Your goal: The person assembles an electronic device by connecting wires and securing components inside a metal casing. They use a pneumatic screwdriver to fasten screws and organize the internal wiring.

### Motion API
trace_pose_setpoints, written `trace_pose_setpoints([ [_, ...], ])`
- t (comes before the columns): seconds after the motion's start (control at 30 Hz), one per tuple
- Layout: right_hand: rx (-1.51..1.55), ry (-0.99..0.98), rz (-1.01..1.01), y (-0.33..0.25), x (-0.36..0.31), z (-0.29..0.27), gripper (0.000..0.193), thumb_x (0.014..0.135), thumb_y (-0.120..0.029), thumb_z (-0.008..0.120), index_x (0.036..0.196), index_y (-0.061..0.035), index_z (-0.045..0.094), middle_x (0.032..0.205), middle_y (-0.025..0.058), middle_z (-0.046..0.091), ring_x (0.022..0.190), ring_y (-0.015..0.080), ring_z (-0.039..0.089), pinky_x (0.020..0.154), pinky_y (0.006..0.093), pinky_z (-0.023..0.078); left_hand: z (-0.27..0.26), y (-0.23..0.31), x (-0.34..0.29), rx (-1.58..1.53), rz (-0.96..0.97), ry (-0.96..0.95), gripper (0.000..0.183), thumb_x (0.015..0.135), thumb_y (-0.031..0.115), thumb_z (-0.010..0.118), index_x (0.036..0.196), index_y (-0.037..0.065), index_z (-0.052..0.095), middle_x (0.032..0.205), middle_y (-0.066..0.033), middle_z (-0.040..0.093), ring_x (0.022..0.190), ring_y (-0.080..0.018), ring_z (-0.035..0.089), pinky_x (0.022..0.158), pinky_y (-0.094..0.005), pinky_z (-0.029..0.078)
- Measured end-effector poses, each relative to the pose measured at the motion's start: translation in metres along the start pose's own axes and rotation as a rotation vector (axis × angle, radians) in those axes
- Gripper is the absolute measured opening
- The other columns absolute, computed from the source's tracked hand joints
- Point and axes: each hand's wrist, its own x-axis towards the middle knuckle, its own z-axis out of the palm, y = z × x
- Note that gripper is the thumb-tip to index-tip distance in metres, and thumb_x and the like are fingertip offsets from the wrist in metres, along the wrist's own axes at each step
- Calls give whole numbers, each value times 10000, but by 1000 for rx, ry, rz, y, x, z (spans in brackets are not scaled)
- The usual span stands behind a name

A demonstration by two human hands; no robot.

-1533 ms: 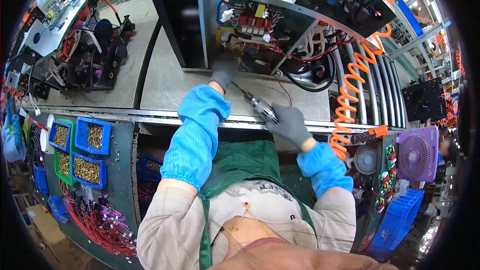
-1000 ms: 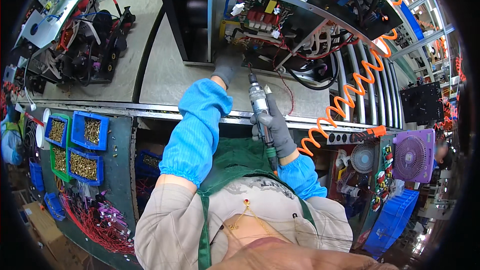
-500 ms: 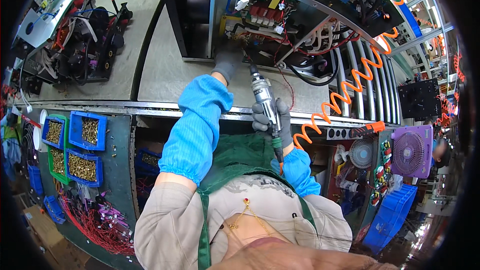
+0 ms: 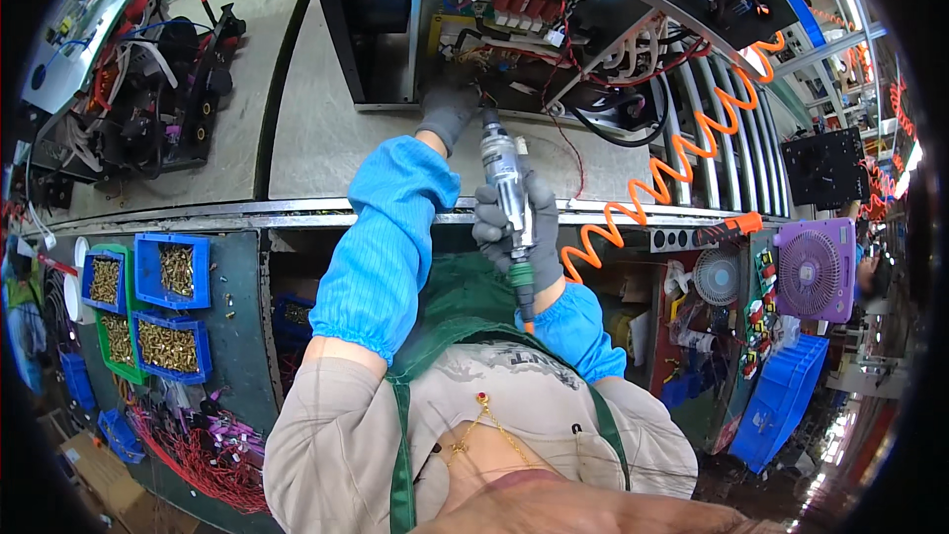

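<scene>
My right hand (image 4: 529,222), in a grey glove, is closed around a silver pneumatic screwdriver (image 4: 507,178) with a green collar at its lower end. The tool points away from me, its tip at the lower front of an open metal equipment chassis (image 4: 395,104). My gloved left hand (image 4: 450,111) reaches to the chassis's front edge, just left of the tool tip. Its fingertips are in shadow among the parts, so what they hold, if anything, is hidden. Behind both hands sits a circuit board (image 4: 524,15) with red parts and loose wiring.
An orange coiled air hose (image 4: 643,193) stretches across the right side, over metal rollers (image 4: 707,153). Blue bins of brass screws (image 4: 173,346) stand at left, near red wires (image 4: 198,470). Another wired assembly (image 4: 163,89) lies back left. A purple fan (image 4: 814,270) is at right.
The screwdriver and my right hand have shifted left and slightly away from me, and the tool stands more upright. My left hand stays at the chassis edge. The whole view has moved a little.
</scene>
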Motion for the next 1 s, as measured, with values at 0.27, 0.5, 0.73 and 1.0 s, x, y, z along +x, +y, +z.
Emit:
trace_pose_setpoints([
  [0.27,-717,112,-210,-4,3,-7,802,797,-249,586,1448,-240,117,838,139,562,503,167,567,412,291,526,8,9,4,220,-247,100,273,796,253,553,969,48,607,959,-198,618,939,-374,577,818,-425,456],
  [0.5,-139,-114,-109,1,3,-26,726,815,-338,608,1411,-339,195,908,164,576,603,195,592,480,316,518,-16,22,13,-92,-404,81,359,740,302,621,964,27,570,935,-211,613,902,-385,578,782,-450,447],
  [0.73,-670,92,-240,20,12,-14,801,782,-185,569,1442,-299,129,935,161,562,611,211,611,528,361,560,-16,12,15,-88,-370,20,392,731,286,651,1018,33,566,931,-187,633,916,-361,594,770,-408,461],
  [1.0,-363,-32,-134,5,12,-38,767,820,-214,548,1431,-355,107,922,170,545,627,205,584,518,374,544,-24,17,18,-189,-474,-62,383,741,306,654,1012,44,588,937,-182,640,918,-363,597,764,-403,463],
])
